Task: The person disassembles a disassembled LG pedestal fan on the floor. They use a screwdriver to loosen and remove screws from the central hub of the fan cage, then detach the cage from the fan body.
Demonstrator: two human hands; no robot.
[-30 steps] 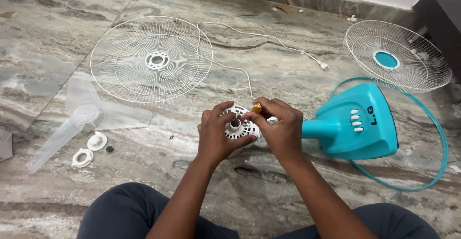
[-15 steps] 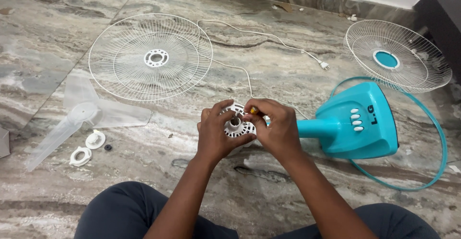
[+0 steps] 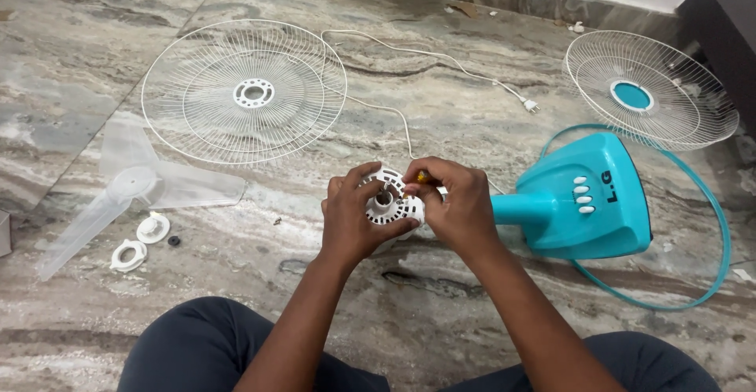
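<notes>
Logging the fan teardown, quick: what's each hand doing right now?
Left hand: closed on the white motor housing.
Right hand: closed on a small yellow-tipped tool, at the housing.

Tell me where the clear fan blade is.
The clear fan blade lies on the floor at the left of the head view, just below the white grille and above two small white rings.

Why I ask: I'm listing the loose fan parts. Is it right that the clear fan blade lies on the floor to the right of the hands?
Not quite. In the head view the clear fan blade lies on the floor to the left of the hands, left hand and right hand, not the right.
</notes>
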